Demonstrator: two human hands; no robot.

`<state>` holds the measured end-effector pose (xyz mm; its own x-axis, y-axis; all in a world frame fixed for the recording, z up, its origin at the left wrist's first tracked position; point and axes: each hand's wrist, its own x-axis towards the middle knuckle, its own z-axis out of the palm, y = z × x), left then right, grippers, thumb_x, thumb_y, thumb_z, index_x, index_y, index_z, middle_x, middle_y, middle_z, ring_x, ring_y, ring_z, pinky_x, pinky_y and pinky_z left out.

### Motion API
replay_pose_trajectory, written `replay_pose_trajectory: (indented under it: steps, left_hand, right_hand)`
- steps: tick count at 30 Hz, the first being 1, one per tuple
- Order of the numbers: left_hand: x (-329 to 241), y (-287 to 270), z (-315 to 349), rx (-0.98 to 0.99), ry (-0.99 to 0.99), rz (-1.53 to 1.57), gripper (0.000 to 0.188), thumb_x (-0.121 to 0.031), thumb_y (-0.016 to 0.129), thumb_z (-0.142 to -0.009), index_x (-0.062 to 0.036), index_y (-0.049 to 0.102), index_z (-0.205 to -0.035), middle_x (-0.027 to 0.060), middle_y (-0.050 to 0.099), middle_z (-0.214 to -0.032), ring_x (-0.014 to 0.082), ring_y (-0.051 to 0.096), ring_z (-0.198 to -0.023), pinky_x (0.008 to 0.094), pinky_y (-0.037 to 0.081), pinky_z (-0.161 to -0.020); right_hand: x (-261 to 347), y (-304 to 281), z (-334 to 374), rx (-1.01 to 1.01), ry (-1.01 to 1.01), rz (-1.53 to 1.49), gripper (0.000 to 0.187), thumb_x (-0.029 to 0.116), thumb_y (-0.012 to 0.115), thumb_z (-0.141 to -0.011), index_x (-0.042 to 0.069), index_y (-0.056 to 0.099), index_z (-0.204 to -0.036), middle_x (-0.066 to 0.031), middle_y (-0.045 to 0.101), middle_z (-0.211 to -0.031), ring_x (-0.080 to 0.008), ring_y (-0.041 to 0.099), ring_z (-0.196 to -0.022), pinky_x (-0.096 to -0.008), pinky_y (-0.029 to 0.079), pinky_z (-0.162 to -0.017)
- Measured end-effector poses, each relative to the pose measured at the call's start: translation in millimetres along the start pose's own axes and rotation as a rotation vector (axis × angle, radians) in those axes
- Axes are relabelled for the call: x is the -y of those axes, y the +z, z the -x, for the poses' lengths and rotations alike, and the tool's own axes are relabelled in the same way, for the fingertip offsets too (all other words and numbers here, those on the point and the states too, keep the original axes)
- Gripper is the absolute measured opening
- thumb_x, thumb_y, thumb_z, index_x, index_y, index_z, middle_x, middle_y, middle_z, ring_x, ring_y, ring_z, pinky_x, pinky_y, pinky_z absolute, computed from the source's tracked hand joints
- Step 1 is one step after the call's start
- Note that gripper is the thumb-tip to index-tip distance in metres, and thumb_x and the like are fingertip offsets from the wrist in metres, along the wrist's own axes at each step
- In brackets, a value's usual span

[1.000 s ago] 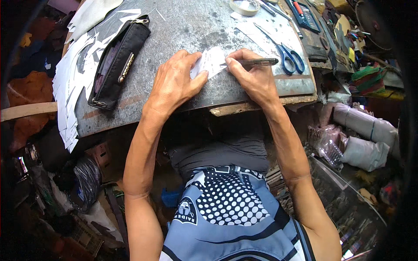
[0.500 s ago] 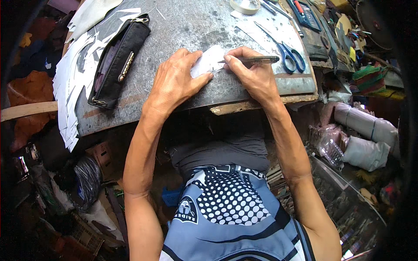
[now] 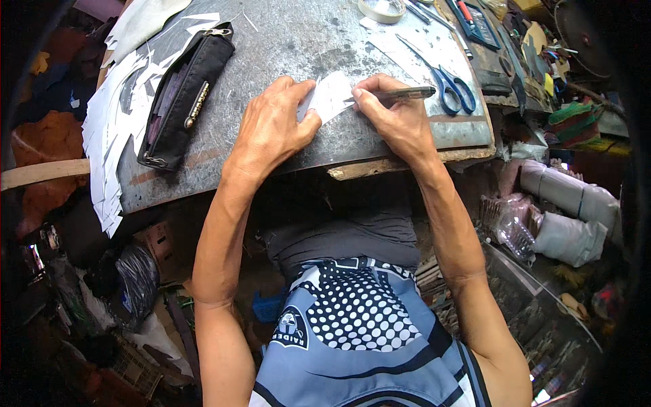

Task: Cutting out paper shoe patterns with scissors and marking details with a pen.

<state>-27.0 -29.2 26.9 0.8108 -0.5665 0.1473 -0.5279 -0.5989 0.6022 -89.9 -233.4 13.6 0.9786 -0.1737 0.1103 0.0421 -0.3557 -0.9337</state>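
A small white piece of paper [image 3: 330,97] lies near the front edge of a grey metal-topped workbench [image 3: 285,41]. My left hand [image 3: 274,125] rests flat on the bench with its fingertips pressing the paper's left side. My right hand [image 3: 393,115] grips a dark pen [image 3: 400,95], its tip on the paper's right side. The pen lies nearly level, pointing left.
A black zip pouch [image 3: 184,95] lies open at the bench's left, beside a stack of white cut paper shapes [image 3: 108,156]. Blue-handled scissors [image 3: 451,85] lie right of my right hand. A tape roll [image 3: 382,9] and tools sit at the back. Clutter surrounds the bench.
Both hands stay on the paper. My right hand and the pen have shifted only slightly over the paper.
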Motion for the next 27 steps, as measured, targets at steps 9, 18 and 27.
replay_pose_trajectory:
  steps: [9,18,27]
  left_hand:
    - [7.2,5.3,1.2,-0.036,0.05,-0.01,0.047,-0.026,0.069,-0.082,0.0002,0.067,-0.12,0.014,0.06,-0.084,0.0273,0.061,-0.072,0.0387,0.05,-0.071]
    - [1.2,0.7,0.4,0.012,0.032,-0.033,0.054,-0.036,0.077,-0.079,-0.0003,0.068,-0.118,0.0163,0.062,-0.09,0.0323,0.064,-0.082,0.0419,0.052,-0.075]
    - [12.7,1.3,0.3,-0.015,0.03,0.082,0.05,-0.031,0.075,-0.081,0.0008,0.068,-0.119,0.0125,0.059,-0.082,0.0243,0.06,-0.071,0.0373,0.049,-0.067]
  right_hand:
    - [2.5,2.0,-0.4,0.001,0.036,-0.083,0.019,0.018,0.067,-0.091,-0.001,0.072,-0.092,-0.0013,0.065,-0.07,-0.0079,0.056,-0.066,-0.0255,0.045,-0.059]
    - [9.1,11.7,-3.2,0.044,0.02,-0.159,0.02,0.018,0.067,-0.093,-0.001,0.071,-0.097,-0.0029,0.068,-0.077,-0.0083,0.061,-0.071,-0.0239,0.049,-0.063]
    - [6.6,20.8,-5.4,-0.015,-0.002,-0.17,0.018,0.015,0.067,-0.091,-0.002,0.07,-0.093,-0.0012,0.065,-0.074,-0.0065,0.055,-0.066,-0.0243,0.045,-0.059]
